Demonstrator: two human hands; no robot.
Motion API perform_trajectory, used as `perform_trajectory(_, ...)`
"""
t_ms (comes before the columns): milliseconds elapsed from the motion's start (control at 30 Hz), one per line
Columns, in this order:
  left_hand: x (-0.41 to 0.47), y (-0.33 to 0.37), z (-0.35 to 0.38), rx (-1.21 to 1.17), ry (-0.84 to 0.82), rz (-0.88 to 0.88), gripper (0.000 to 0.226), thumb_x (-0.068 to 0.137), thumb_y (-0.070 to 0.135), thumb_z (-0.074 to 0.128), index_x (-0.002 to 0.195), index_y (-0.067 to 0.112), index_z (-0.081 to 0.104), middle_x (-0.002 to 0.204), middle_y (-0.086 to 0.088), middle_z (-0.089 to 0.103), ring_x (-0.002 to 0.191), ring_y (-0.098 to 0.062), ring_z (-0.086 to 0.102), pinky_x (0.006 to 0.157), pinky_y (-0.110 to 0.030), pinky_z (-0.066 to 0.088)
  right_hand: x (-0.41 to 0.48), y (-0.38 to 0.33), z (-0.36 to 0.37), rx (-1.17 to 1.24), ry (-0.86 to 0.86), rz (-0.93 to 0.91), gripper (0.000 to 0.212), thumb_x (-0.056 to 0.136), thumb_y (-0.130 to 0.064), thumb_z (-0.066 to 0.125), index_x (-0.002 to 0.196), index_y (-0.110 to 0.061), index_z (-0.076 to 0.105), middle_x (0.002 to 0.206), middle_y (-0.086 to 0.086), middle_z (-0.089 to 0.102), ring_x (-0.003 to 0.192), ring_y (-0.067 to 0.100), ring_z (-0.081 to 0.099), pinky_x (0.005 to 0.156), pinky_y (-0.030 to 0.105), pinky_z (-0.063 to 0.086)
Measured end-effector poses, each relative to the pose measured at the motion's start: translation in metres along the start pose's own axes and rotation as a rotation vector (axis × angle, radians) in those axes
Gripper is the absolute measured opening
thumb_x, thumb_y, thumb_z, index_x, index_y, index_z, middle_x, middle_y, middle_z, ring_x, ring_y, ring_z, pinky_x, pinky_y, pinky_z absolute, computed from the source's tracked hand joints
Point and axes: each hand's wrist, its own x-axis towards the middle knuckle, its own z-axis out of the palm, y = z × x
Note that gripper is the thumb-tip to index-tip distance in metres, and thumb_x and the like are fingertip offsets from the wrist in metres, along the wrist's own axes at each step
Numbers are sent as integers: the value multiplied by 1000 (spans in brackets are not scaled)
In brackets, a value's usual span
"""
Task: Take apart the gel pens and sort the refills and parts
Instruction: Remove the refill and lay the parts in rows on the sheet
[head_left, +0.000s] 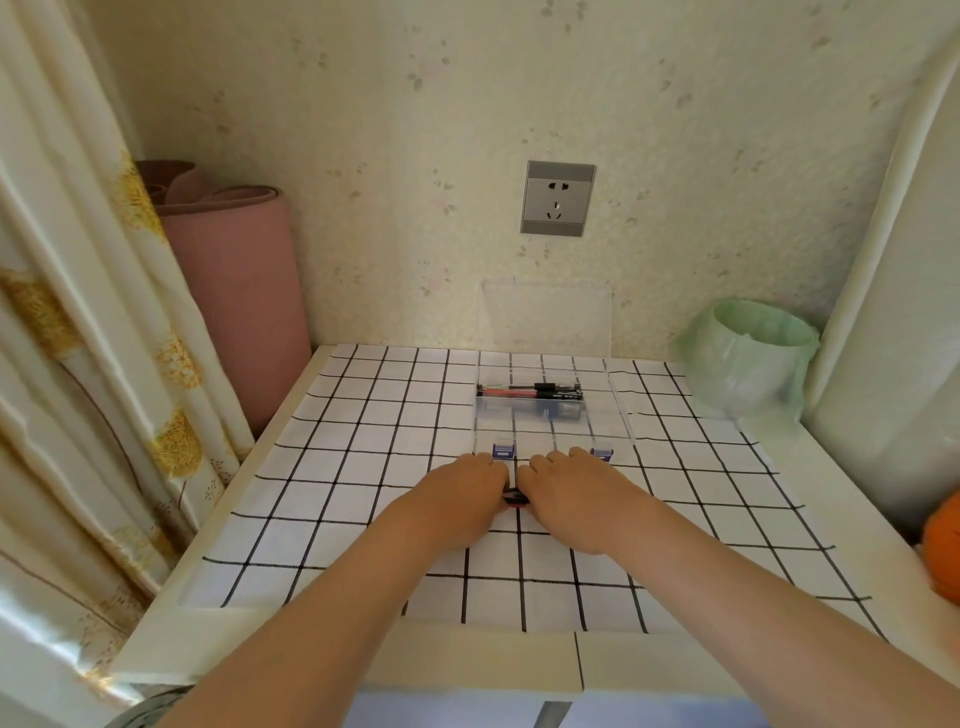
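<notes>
A clear plastic box (621, 410) stands open on the checked cloth, its lid leaning on the wall. Gel pens (530, 392) with black and red parts lie in its far compartment. Just in front of the box, my left hand (457, 499) and my right hand (576, 493) meet over a gel pen (515, 500), each hand curled round one end. Only a short black and red piece of that pen shows between them. Both hands rest low on the cloth, close to the box's two blue latches (502, 450).
A bin lined with a green bag (748, 358) stands at the back right. A rolled pink mat (234, 296) leans in the left corner beside a curtain (78, 312). An orange thing (943, 545) sits at the right edge. The checked cloth (363, 441) covers the table.
</notes>
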Motion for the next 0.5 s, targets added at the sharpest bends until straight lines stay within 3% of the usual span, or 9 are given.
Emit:
perform_trajectory(100, 0, -4, -10, -14, 37, 11, 19, 103, 27, 42, 115, 14, 50, 103, -5, 60, 90, -20, 57, 70, -28, 40, -1, 6, -8, 70, 53, 9, 21, 103, -19, 36, 121, -12, 46, 103, 5, 57, 86, 23, 52, 70, 32, 31)
perform_trajectory(200, 5, -10, -27, -173, 137, 7, 17, 102, 29, 45, 109, 17, 53, 94, -1, 62, 80, -17, 57, 67, -32, 46, 5, 24, -21, 129, 121, 47, 12, 102, -17, 42, 112, -15, 47, 81, -1, 51, 67, 18, 47, 59, 32, 31)
perform_trajectory(367, 28, -16, -34, -317, 268, -34, 26, 95, 25, 60, 121, 19, 59, 113, -1, 63, 98, -15, 57, 82, -28, 47, 20, 50, -22, 97, 149, 131, 15, 98, -12, 43, 110, -18, 51, 94, 1, 60, 71, 21, 51, 63, 31, 32)
perform_trajectory(500, 41, -18, -27, -201, 361, -25, 57, 93, 33, 62, 144, 21, 39, 137, 1, 47, 125, -18, 40, 103, -32, 38, 30, 73, -10, 60, 119, 262, 20, 97, -12, 41, 115, -16, 49, 101, 2, 60, 74, 20, 47, 64, 31, 31)
